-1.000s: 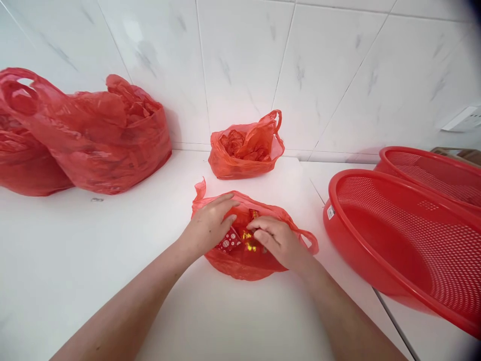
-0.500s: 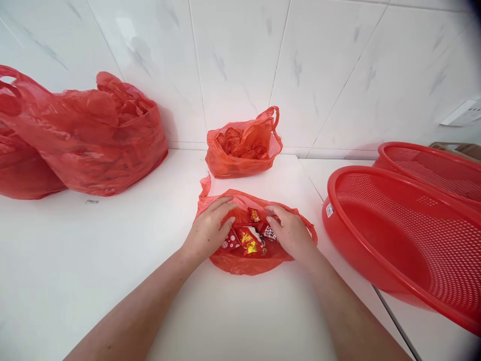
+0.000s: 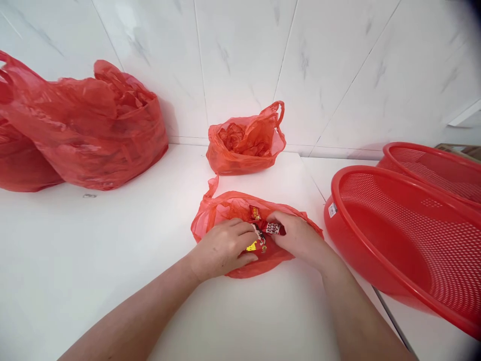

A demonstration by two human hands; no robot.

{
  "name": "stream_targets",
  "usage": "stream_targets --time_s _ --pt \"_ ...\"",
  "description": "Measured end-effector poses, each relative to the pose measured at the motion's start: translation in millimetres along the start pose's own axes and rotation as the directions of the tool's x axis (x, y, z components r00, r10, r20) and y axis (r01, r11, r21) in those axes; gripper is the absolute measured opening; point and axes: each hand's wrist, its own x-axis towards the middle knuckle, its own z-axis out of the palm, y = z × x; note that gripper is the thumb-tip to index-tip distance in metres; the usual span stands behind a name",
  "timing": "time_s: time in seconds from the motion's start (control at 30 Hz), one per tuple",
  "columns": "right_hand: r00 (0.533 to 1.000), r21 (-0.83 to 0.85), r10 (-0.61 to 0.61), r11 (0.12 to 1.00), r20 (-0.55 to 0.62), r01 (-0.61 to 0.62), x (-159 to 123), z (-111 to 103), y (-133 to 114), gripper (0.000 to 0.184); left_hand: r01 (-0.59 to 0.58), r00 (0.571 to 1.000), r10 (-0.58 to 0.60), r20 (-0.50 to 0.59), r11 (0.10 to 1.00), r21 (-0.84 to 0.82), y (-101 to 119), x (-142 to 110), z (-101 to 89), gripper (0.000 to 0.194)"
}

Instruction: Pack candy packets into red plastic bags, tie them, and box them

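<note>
An open red plastic bag (image 3: 259,268) lies on the white table in front of me, with several small red packets inside. My left hand (image 3: 229,245) reaches into it from the left, its fingers curled round a red packet with yellow print (image 3: 251,246), which it partly covers. At the bag's right side my right hand (image 3: 295,233) has its thumb and fingers at either edge of a packet with a black-and-white pattern (image 3: 272,228). A small red packet with yellow lettering (image 3: 255,212) rests behind them, touched by neither hand.
Behind the open bag, a smaller red bag (image 3: 244,163) filled with crumpled red plastic stands near the tiled wall (image 3: 244,60). Large full red bags (image 3: 108,145) occupy the back left. Red perforated baskets (image 3: 379,240) stand close on the right.
My left hand has moved right and down from the bag's left rim onto the yellow-printed packet. My right hand has closed in on the patterned packet. The view has shifted slightly.
</note>
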Motion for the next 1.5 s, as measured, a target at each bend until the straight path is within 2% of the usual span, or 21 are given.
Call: stream_targets --time_s 0.1,0.2,0.27,0.37,0.43,0.5,0.6,0.7,0.8,0.9,1.0,1.07,1.2,1.3,1.43,1.5 --pt "0.994 0.057 0.029 0.998 -0.102 -0.023 0.8 -2.0 -2.9 0.027 0.067 0.997 -0.069 -0.018 0.996 -0.056 -2.5 -0.9 -0.8 0.025" --pt "0.983 0.141 0.056 0.989 -0.177 -0.031 0.6 -3.8 -8.7 0.027 0.155 0.981 -0.164 -0.104 0.984 -0.087 -4.9 -1.8 -1.2 0.022" --pt "0.978 0.202 0.041 0.979 -0.205 0.001 0.7 -0.9 -13.2 0.026 0.228 0.953 -0.243 -0.179 0.968 -0.102 -5.9 -2.0 -0.6 0.021" --pt "0.963 0.204 -0.061 0.972 -0.262 0.117 1.1 11.3 -21.2 0.025 0.335 0.896 -0.378 -0.233 0.92 -0.204 -5.8 -2.0 0.4 0.03" --pt "0.947 0.136 -0.151 0.971 -0.285 0.195 0.8 21.6 -27.3 0.023 0.398 0.853 -0.481 -0.202 0.851 -0.344 -4.7 -1.8 1.1 0.039" --pt "0.931 0.071 -0.231 0.963 -0.282 0.26 0.1 30.1 -32.5 0.024 0.448 0.809 -0.573 -0.13 0.745 -0.494 -3.3 -1.2 1.8 0.043" --pt "0.914 0.059 -0.285 0.948 -0.289 0.314 -1.1 35.5 -35.8 0.03 0.46 0.761 -0.647 -0.037 0.58 -0.672 -2.6 0.4 2.5 0.044" --pt "0.921 0.157 -0.214 0.948 -0.326 0.276 -1.1 32.5 -33.4 0.041 0.433 0.724 -0.69 -0.02 0.477 -0.765 -4.6 1.5 1.5 0.044" --pt "0.95 0.269 -0.071 0.95 -0.306 0.158 0.1 27.5 -30.2 0.037 0.428 0.691 -0.721 -0.041 0.455 -0.781 -7.4 1.6 0.1 0.044" --pt "0.983 0.377 0.005 0.924 -0.185 0.067 0.9 25.0 -30.0 0.025 0.408 0.697 -0.715 -0.046 0.449 -0.795 -8.2 1.6 -0.2 0.042" --pt "0.999 0.457 -0.005 0.889 -0.052 0.028 0.7 24.6 -32.1 0.019 0.384 0.717 -0.697 -0.027 0.427 -0.819 -6.6 1.9 0.4 0.037" --pt "1.0 0.484 -0.003 0.875 -0.006 0.006 0.5 24.6 -32.9 0.017 0.364 0.733 -0.68 0.003 0.389 -0.846 -5.5 2.2 0.9 0.034" --pt "1.0 0.51 0.016 0.86 0.005 -0.016 0.6 24.0 -31.2 0.016 0.326 0.767 -0.637 0.071 0.292 -0.899 -5.8 2.1 1.5 0.035" --pt "1.0 0.519 0.008 0.855 0.019 -0.017 0.2 23.4 -29.1 0.019 0.314 0.786 -0.61 0.096 0.261 -0.913 -7.7 1.3 0.8 0.034" --pt "0.999 0.54 0.011 0.841 0.038 -0.03 0.7 22.9 -28.1 0.019 0.336 0.799 -0.59 0.114 0.281 -0.899 -9.2 -0.1 -1.6 0.033" --pt "0.999 0.562 0.028 0.826 0.033 -0.042 1.7 22.9 -27.3 0.021 0.343 0.803 -0.591 0.076 0.354 -0.87 -9.6 -1.0 -2.3 0.032"
